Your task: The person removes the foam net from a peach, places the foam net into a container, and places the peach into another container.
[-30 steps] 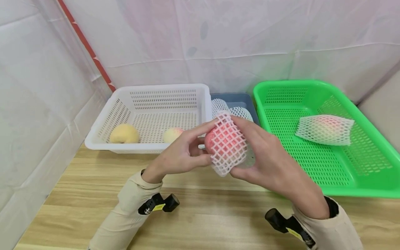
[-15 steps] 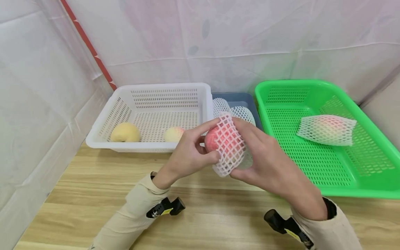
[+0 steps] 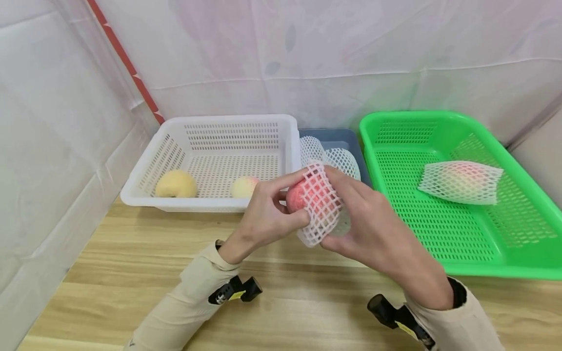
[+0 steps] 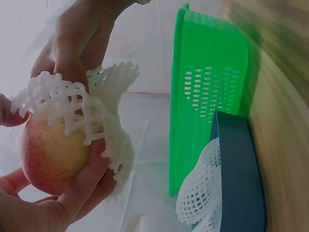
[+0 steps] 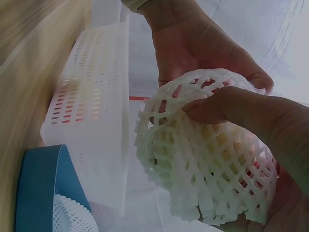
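Note:
Between both hands is a red and yellow peach [image 4: 53, 157], partly inside a white foam net sleeve [image 3: 324, 207]. My left hand [image 3: 273, 212] grips the bare end of the peach, its thumb lying on the net's edge. From the other side, my right hand [image 3: 373, 222] holds the netted end with thumb and fingers. The left wrist view shows the net's edge bunched over part of the fruit. In the right wrist view, the net [image 5: 212, 150] covers most of the peach, and a thumb presses on the mesh.
A white basket [image 3: 210, 206] at left holds a yellow peach [image 3: 176, 184] and a paler peach [image 3: 244, 187]. Behind the hands, a blue-grey tray [image 3: 335, 135] carries foam nets [image 3: 343, 163]. The green basket [image 3: 505, 270] at right contains a netted peach [image 3: 461, 182].
My left hand has moved slightly right, and its thumb has come to lie over the net's edge. The right hand keeps nearly the same hold. Baskets and other fruit stay put.

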The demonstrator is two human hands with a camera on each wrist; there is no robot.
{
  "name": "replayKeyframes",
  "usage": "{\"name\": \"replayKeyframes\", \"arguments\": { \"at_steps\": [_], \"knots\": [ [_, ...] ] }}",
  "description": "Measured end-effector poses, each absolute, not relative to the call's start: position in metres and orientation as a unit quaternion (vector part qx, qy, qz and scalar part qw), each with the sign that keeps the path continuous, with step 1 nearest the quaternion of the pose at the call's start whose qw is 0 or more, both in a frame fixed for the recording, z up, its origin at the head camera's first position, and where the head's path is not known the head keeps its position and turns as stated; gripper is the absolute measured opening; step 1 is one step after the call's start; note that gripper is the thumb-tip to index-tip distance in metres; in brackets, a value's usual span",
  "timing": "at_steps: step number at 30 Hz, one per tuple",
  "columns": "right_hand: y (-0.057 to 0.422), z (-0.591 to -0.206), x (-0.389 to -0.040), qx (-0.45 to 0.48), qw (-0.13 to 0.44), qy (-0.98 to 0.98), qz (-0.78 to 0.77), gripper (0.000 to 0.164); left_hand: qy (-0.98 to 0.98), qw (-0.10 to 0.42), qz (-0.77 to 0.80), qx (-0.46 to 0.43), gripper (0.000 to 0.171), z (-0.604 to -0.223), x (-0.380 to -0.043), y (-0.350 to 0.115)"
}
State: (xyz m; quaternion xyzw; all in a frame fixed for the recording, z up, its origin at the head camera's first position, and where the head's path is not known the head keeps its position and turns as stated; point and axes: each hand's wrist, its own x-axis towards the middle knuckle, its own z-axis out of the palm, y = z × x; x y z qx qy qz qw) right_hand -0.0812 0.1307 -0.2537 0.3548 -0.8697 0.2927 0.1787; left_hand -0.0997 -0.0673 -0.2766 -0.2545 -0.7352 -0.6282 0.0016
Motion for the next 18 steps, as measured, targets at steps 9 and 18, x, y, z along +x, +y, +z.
{"name": "replayKeyframes", "arguments": {
  "at_steps": [9,18],
  "knots": [
    [0.138,-0.248,-0.087,0.368,0.220,-0.850,0.306,0.088,-0.689,-0.052,-0.679,-0.249,0.077,-0.268,-0.109,-0.085],
    [0.142,-0.246,-0.089,0.361,0.256,-0.837,0.321,0.064,-0.707,-0.021,-0.660,-0.253,0.074,-0.260,-0.113,-0.093]
  ]
}}
